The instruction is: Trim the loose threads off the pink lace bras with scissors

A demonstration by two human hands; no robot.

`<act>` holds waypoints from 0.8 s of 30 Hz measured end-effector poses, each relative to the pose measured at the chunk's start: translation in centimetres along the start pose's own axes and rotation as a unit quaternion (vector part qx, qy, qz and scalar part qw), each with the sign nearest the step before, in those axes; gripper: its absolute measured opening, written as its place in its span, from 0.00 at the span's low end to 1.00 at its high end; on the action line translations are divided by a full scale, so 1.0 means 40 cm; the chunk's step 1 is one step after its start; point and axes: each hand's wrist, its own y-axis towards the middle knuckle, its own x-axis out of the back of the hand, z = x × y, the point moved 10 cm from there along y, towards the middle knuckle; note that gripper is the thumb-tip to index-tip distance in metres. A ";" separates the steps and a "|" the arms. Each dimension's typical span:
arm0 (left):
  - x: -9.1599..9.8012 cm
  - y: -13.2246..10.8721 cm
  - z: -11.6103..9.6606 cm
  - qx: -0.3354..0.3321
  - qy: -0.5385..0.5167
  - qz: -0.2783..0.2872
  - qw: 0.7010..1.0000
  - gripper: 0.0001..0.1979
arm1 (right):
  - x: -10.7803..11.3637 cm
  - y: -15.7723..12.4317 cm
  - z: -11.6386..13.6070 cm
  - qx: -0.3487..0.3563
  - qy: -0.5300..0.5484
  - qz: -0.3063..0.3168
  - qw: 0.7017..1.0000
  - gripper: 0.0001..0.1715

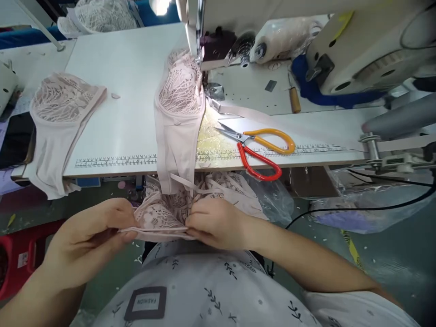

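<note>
Both my hands hold a pale pink lace garment piece [160, 218] low in front of my body, below the table edge. My left hand [91, 236] pinches its left end with closed fingers. My right hand [214, 222] grips the right end, fingers curled over the fabric. Another pink lace bra piece [179, 104] lies on the white table [129, 63] and hangs over its front edge, its top under the sewing machine [357, 41] needle area. Its straps trail down toward the piece in my hands.
Scissors with orange and red handles [262, 150] lie on the table right of the hanging piece. A further pink lace piece [61, 113] drapes over the table's left end. A ruler strip [116, 161] runs along the front edge. A red crate [17, 263] stands lower left.
</note>
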 end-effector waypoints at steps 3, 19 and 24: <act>-0.020 -0.060 0.038 0.037 -0.082 -0.061 0.994 0.06 | -0.021 -0.039 0.052 0.051 0.017 0.031 0.998 0.16; -0.111 -0.195 0.246 0.230 -0.411 -0.277 0.837 0.06 | -0.058 -0.124 0.012 -0.103 0.234 -0.024 0.966 0.12; -0.122 -0.218 0.272 0.246 -0.444 -0.296 0.809 0.07 | -0.058 -0.130 0.013 -0.102 0.233 -0.038 0.966 0.10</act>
